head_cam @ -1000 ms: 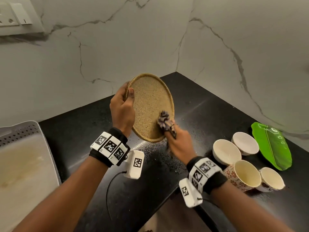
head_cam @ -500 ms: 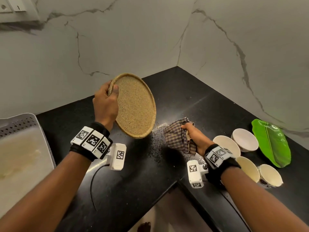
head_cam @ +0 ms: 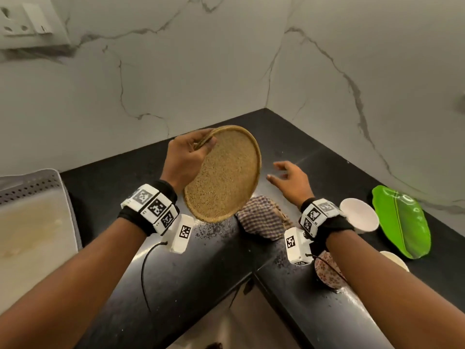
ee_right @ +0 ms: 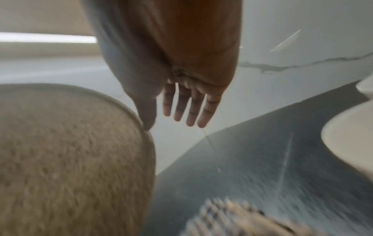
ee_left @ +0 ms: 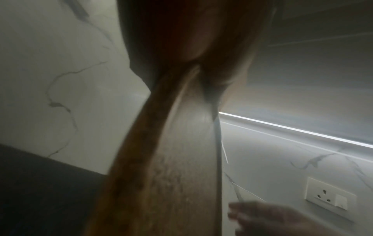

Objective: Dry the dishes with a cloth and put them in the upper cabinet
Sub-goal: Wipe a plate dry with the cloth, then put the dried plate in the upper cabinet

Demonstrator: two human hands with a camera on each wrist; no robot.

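Left hand: our left hand (head_cam: 186, 159) pinches the speckled plate (head_cam: 226, 175) at its upper rim, tilted above the black counter (head_cam: 314, 137);
Right hand: our right hand (head_cam: 289, 180) holds nothing, fingers spread beside the plate;
Cloth: the checked cloth (head_cam: 261, 217) lies on the counter below the plate

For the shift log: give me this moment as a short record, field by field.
left hand: grips the plate by its rim, tilted, above the counter
right hand: open, fingers spread, holds nothing, beside the plate
cloth: lies crumpled on the counter, under the plate's lower edge
bowls: one white bowl right of the right wrist
leaf dish: on the counter, far right
cabinet: not in view
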